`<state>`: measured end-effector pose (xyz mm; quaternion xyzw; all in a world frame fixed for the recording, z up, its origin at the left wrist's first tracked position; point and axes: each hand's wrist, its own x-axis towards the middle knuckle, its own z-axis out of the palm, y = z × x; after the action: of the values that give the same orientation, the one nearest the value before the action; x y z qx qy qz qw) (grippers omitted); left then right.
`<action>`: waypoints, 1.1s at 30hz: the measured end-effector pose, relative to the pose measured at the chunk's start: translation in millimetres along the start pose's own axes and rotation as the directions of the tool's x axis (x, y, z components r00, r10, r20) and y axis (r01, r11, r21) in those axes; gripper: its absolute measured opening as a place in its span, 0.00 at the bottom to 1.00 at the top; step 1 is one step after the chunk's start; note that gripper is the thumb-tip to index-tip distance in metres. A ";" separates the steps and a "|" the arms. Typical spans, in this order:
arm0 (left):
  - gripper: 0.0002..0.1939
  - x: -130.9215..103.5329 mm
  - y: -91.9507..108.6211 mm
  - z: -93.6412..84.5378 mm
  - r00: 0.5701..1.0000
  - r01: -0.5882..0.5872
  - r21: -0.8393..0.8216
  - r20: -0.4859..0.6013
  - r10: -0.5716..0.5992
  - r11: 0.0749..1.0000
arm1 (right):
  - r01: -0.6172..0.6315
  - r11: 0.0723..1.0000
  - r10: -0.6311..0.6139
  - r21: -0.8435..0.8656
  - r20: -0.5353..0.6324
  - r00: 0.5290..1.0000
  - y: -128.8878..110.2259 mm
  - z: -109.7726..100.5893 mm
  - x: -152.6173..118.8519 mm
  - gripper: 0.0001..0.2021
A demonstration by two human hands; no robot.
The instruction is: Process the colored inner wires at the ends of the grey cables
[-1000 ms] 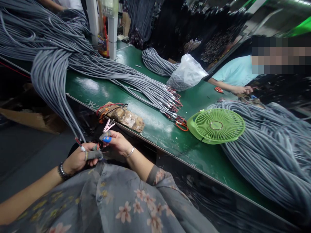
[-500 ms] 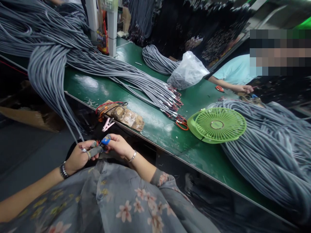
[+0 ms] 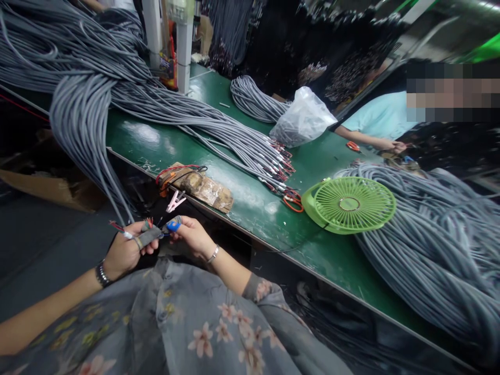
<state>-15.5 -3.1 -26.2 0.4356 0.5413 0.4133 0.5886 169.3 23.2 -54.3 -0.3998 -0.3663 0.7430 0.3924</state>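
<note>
My left hand [image 3: 124, 249] is closed on the end of a grey cable [image 3: 124, 212] in front of my lap, below the table edge. Grey wrapping covers its thumb. Thin red and green wires [image 3: 148, 223] stick up by its fingers, and another white-banded cable end [image 3: 126, 235] with reddish wires pokes out at its left. My right hand [image 3: 195, 239], with blue and grey wrapping on its fingertips, pinches right beside the left thumb. Dark and bluish wire strands seem to be in that pinch, but they are too small to make out fully.
A green table [image 3: 250, 192] carries a grey cable bundle [image 3: 203, 120], a wrapped wooden block [image 3: 205, 188] with a pink clip [image 3: 175, 202], a green fan [image 3: 349, 204], a plastic bag [image 3: 302, 120] and more cables [image 3: 429, 234]. A co-worker's hand [image 3: 396, 147] is across the table.
The cable end at my left hand has shifted, and its reddish wires now stick out to the left. My right hand stays close to the left thumb. The view has shifted slightly.
</note>
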 end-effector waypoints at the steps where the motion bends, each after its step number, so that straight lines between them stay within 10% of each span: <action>1: 0.24 -0.5 0.5 0.1 1.000 0.001 0.005 0.008 -0.001 1.000 | -0.011 1.000 0.011 0.024 0.002 1.000 -0.2 -0.4 1.1 0.28; 16: 0.23 -3.3 2.6 2.8 0.999 -0.030 0.111 0.018 0.028 0.993 | 0.041 0.999 -0.039 0.012 -0.082 0.996 -0.1 12.8 3.3 0.28; 33: 0.21 -1.7 31.9 19.3 0.999 0.035 -0.178 -0.017 -0.039 0.983 | 0.072 0.988 -0.063 0.138 -0.069 0.996 -7.7 -4.1 27.7 0.31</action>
<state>3.2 2.9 5.6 0.3672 0.5162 0.4532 0.6271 164.7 51.7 -57.9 -0.3825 -0.3136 0.7398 0.4560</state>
